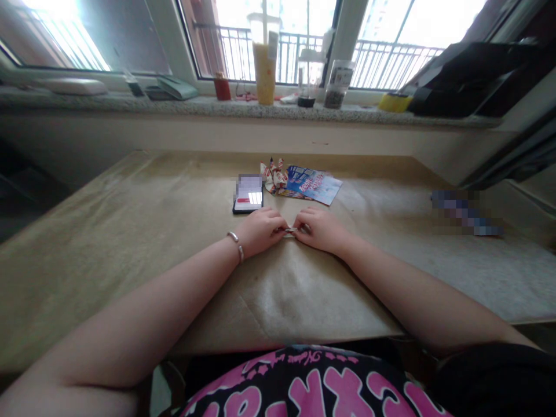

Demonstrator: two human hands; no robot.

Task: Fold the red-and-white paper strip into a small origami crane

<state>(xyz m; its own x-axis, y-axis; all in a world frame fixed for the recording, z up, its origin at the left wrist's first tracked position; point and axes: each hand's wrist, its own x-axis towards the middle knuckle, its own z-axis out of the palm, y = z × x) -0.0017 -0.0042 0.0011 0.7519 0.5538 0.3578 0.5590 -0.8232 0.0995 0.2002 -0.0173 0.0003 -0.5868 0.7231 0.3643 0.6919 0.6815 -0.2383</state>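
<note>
My left hand and my right hand meet over the middle of the table, fingertips pinched. Between them is a small whitish strip of folded paper, mostly covered by the fingers. Just beyond my left hand lies a phone with its screen lit. Past the fingertips sits a clump of folded, printed paper with pointed ends. It touches a fanned stack of blue printed leaflets. A silver bracelet circles my left wrist.
The table has a tan, slightly wrinkled cover. A blurred-out flat object lies at the right. Along the windowsill stand a tall cup with yellow contents, a clear jar, a red container and a black bag.
</note>
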